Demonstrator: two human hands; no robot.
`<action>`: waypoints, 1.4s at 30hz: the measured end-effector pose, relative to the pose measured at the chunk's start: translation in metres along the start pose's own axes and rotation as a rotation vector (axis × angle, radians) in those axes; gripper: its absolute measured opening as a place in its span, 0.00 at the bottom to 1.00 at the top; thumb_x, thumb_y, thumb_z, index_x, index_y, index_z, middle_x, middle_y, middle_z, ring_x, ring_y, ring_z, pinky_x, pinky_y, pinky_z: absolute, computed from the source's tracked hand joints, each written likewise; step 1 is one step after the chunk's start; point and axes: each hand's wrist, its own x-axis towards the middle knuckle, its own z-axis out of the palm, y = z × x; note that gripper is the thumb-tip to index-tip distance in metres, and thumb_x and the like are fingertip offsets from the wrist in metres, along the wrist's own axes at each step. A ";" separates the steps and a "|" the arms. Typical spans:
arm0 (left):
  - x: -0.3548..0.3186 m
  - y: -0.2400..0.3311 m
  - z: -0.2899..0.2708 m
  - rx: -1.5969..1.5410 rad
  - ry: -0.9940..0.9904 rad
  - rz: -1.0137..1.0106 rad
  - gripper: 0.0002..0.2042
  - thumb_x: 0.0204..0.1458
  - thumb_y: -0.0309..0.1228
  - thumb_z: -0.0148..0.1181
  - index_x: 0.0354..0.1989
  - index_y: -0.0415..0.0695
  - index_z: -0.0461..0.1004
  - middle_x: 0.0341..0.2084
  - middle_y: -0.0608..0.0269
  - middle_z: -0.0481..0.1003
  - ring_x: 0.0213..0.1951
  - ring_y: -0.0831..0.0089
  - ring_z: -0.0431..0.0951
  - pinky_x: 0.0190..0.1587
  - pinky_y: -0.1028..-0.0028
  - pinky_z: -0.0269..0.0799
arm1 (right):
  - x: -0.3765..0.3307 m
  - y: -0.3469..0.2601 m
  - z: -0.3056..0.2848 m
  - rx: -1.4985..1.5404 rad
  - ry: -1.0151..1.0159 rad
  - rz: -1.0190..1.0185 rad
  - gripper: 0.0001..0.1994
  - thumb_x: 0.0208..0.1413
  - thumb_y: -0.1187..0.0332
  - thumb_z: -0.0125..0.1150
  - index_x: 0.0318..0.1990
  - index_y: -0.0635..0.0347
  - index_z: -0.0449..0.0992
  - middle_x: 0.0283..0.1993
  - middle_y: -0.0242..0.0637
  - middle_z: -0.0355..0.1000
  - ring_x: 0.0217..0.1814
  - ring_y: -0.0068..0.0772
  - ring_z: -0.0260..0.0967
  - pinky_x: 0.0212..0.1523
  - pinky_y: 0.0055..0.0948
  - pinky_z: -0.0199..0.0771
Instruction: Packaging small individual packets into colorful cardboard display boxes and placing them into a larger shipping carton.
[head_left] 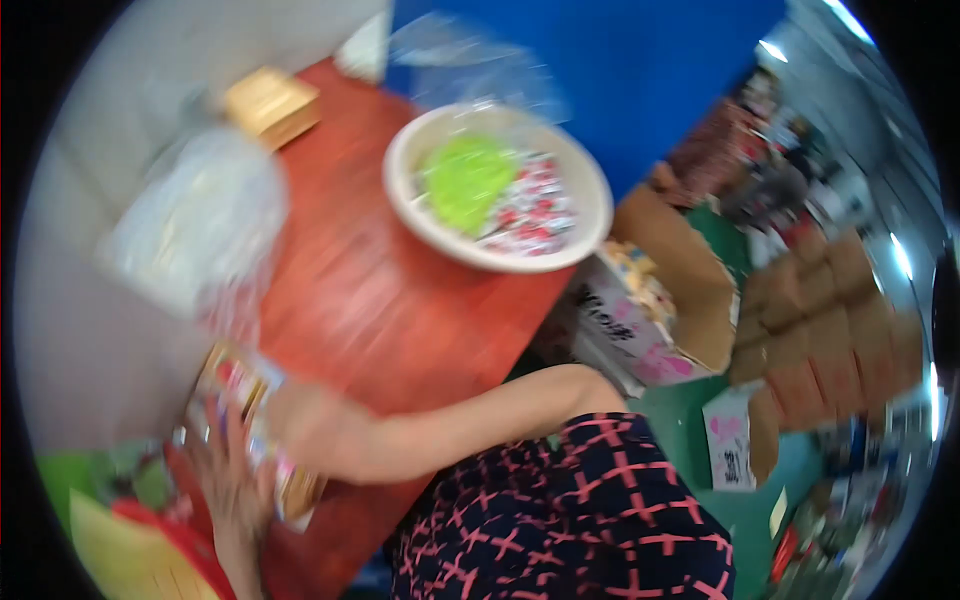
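Observation:
My left hand (232, 470) lies with its fingers spread over a printed package (228, 372) at the left edge of the red table (430, 330). What kind of package it is cannot be made out in the blur. My right hand (315, 428) reaches across from the right, over or against the same package. Motion smears its fingers, so whether it holds anything is hidden. Farther back on the table stands a cream basin (400, 190). Inside it are a bright green packet or bag (470, 185) and a pile of small red-and-white packets (535, 215).
A clear bag of pale contents (200, 215) lies at the table's left, with a small yellowish box (272, 105) behind it. An open carton (690, 270) sits beside the table's right edge. Stacked brown cartons (840, 330) and another open carton (730, 440) stand farther right.

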 end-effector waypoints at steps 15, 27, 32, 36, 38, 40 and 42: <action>0.020 0.006 0.003 -0.125 0.058 0.056 0.33 0.47 0.45 0.51 0.62 0.47 0.51 0.64 0.55 0.43 0.63 0.40 0.35 0.61 0.47 0.32 | 0.031 0.082 -0.033 0.371 -0.555 -0.213 0.53 0.40 0.30 0.35 0.62 0.72 0.43 0.66 0.58 0.37 0.70 0.51 0.31 0.66 0.44 0.37; 0.022 0.008 0.006 -0.141 0.130 0.071 0.32 0.44 0.45 0.56 0.59 0.50 0.58 0.62 0.55 0.48 0.60 0.35 0.40 0.58 0.42 0.41 | 0.032 0.074 -0.031 0.205 -0.575 -0.331 0.51 0.40 0.30 0.34 0.60 0.71 0.51 0.64 0.56 0.44 0.69 0.50 0.38 0.65 0.43 0.41; 0.022 0.006 0.007 -0.151 0.153 0.069 0.31 0.43 0.44 0.57 0.58 0.50 0.59 0.61 0.56 0.49 0.60 0.36 0.42 0.59 0.44 0.40 | 0.038 0.099 -0.021 0.689 -0.538 -0.215 0.40 0.49 0.39 0.40 0.60 0.65 0.53 0.63 0.49 0.50 0.66 0.49 0.46 0.63 0.38 0.47; 0.023 0.007 0.010 -0.149 0.171 0.074 0.31 0.43 0.44 0.57 0.58 0.51 0.59 0.61 0.57 0.50 0.60 0.37 0.43 0.60 0.46 0.40 | 0.057 0.089 -0.007 0.398 -0.397 -0.294 0.30 0.46 0.55 0.55 0.55 0.62 0.60 0.51 0.49 0.60 0.53 0.48 0.57 0.55 0.39 0.60; 0.023 0.008 0.010 -0.149 0.179 0.065 0.31 0.43 0.44 0.57 0.58 0.52 0.59 0.61 0.58 0.51 0.60 0.38 0.44 0.60 0.46 0.40 | 0.059 0.087 -0.003 0.366 -0.349 -0.324 0.31 0.47 0.54 0.54 0.56 0.64 0.59 0.53 0.49 0.59 0.56 0.48 0.55 0.57 0.39 0.58; 0.023 0.008 0.010 -0.156 0.195 0.060 0.30 0.44 0.44 0.56 0.58 0.53 0.59 0.61 0.58 0.51 0.60 0.39 0.44 0.60 0.46 0.39 | 0.061 0.088 0.001 0.339 -0.299 -0.365 0.32 0.47 0.53 0.54 0.57 0.65 0.58 0.55 0.49 0.58 0.59 0.48 0.54 0.58 0.38 0.56; 0.022 0.006 0.011 -0.149 0.187 0.064 0.30 0.44 0.43 0.56 0.59 0.52 0.59 0.61 0.57 0.52 0.60 0.38 0.44 0.60 0.47 0.39 | 0.059 0.089 0.007 0.254 -0.349 -0.455 0.35 0.49 0.48 0.48 0.58 0.68 0.55 0.60 0.50 0.54 0.64 0.47 0.48 0.61 0.38 0.52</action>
